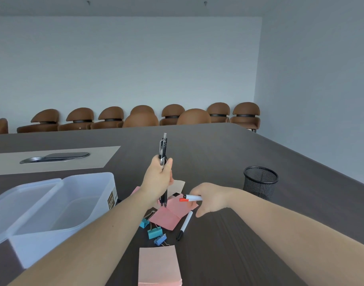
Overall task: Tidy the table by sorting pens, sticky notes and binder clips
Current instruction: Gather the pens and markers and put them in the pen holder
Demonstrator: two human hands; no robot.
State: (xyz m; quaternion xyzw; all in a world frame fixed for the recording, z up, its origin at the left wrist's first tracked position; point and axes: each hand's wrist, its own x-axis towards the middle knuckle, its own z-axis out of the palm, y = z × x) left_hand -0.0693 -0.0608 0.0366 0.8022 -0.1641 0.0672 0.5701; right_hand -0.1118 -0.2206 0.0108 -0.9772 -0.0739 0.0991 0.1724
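Note:
My left hand (158, 178) grips black click pens (163, 149) upright above the pile. My right hand (210, 198) holds a white marker with a red cap (190, 198), pointing left, just over the pink sticky notes (170, 215). A white marker with a black cap (184, 226) lies on the table beside the notes. Three binder clips, two teal (155, 232) and one blue (160, 239), lie below the notes. A thick pink sticky pad (159, 265) sits at the near edge. A beige note (178, 186) shows behind my left hand.
A clear plastic box (82, 203) with its lid (22, 201) leaning beside it stands at the left. A black mesh pen cup (260, 182) stands at the right. The dark table (218, 153) has a cable hatch (55, 157). Brown chairs (142, 116) line the far wall.

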